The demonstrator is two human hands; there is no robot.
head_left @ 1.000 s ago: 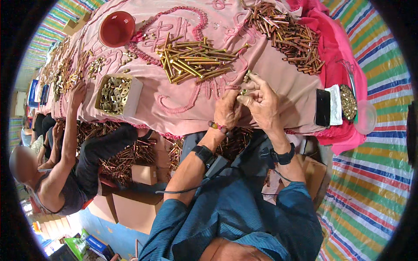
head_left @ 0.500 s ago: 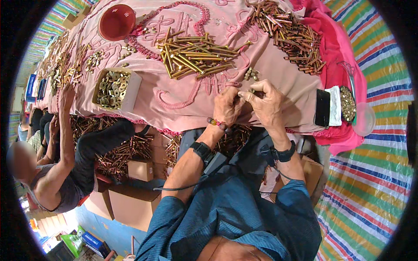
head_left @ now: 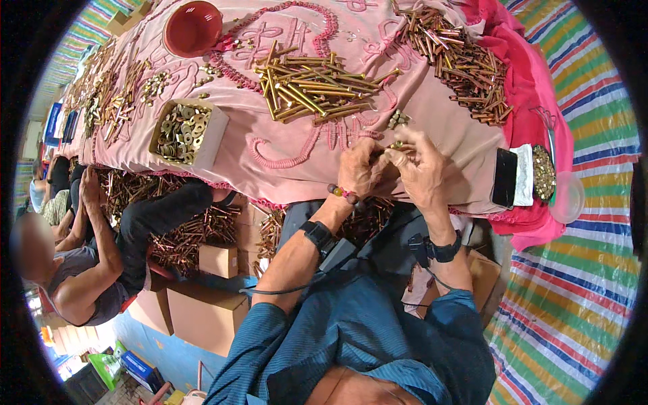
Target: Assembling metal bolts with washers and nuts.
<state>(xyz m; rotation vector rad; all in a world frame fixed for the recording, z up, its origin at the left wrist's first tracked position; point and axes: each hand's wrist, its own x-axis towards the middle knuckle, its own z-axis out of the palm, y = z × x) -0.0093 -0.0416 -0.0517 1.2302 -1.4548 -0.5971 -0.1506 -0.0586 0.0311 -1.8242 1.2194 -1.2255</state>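
Close together above the front of the pink cloth, my left hand (head_left: 358, 169) and my right hand (head_left: 420, 169) are both closed, fingertips nearly meeting. Between them shows a small brass-coloured nut (head_left: 396, 145), pinched by my right fingers, which are slightly blurred. What my left fingers grip is hidden behind them. Just beyond my hands lies a small cluster of nuts (head_left: 398, 119). Farther back is a heap of long gold-coloured bolts (head_left: 317, 88). At the back right, many coppery metal sleeves (head_left: 466, 74) are piled up.
Left of my hands stands an open carton (head_left: 214, 138) of washers, with a red bowl (head_left: 192, 30) behind it. A black phone (head_left: 503, 177) and a tub of small parts (head_left: 544, 172) sit at the right edge. At far left a co-worker (head_left: 88, 270) sits by the table.
My right fingers have shifted around the nut while both hands stay together. The co-worker's raised arm has come down from the table. The whole view has shifted slightly.
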